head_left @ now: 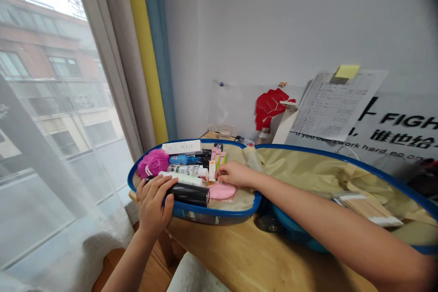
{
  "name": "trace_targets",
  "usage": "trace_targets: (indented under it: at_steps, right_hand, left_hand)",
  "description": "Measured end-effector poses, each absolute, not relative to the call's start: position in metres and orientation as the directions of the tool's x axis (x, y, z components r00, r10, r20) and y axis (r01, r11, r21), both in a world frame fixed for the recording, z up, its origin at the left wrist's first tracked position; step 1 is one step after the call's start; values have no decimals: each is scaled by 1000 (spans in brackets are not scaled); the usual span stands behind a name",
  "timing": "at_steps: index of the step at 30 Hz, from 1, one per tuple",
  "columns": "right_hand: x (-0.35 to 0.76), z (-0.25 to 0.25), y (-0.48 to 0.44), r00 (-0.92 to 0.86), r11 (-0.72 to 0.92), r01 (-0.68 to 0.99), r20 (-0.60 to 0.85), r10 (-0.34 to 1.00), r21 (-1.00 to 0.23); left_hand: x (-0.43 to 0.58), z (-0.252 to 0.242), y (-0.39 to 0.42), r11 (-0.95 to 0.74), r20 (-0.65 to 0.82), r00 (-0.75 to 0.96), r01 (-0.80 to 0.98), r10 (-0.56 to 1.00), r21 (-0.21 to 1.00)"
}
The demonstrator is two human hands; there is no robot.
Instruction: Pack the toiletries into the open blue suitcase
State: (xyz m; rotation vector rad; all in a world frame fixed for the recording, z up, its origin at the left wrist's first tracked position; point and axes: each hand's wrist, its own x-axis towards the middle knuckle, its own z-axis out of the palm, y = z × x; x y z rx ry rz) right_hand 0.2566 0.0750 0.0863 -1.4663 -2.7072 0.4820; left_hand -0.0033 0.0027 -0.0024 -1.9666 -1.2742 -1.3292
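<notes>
A blue-rimmed suitcase lies unfolded, its left half filled with toiletries. My left hand rests over its near rim, fingers stretched across the end of a black cylinder and a pale green tube. Above them lie a clear bottle, a blue bottle and a purple bath puff. My right hand reaches in from the right, fingertips pinched beside a small white-and-orange box; what they hold is hidden. Just below that hand sits a pink oval item in clear wrapping.
The suitcase's beige-lined right half holds a pack of thin wooden sticks. A long white box lies along the left half's far edge. Under the case is a wooden table. Curtains hang at left; paper is on the wall.
</notes>
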Motion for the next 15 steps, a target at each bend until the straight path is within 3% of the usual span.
trace_targets:
  at_steps: [9,15]
  right_hand:
    - [257,94,66,-388,386,921,-183,903,-50]
    - [257,98,62,-398,396,916,-231,888,-56]
  left_hand:
    - [-3,-2,3,-472,893,126,875,432,105]
    - [-2,-2,2,-470,891,127,876,435,105]
